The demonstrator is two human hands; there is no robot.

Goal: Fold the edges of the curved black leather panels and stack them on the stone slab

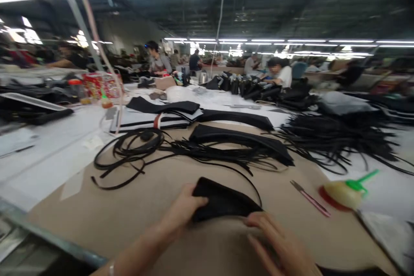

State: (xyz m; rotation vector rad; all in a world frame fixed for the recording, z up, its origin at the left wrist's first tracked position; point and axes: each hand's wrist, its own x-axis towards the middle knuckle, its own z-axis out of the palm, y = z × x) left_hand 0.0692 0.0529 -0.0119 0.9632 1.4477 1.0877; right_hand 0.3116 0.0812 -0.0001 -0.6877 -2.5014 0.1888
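My left hand (pixel 184 207) is closed on the left end of a curved black leather-like panel (pixel 223 200), thumb on top. The panel is held low over the brown work board (pixel 129 224). At its right end, my right hand (pixel 274 241) touches the edge with its fingertips, with fingers and thumb apart and slightly blurred. A thin black strip (pixel 249 174) arcs from the pile behind down to the panel's right side. Whether the strip is joined to the panel I cannot tell.
Beyond lie coiled black strips (pixel 129 151) and more curved black panels (pixel 239 138). To the right are tweezers (pixel 310 198), a glue bottle with green nozzle (pixel 344 192) and a heap of black strips (pixel 339 138). Other people (pixel 281 73) sit farther back.
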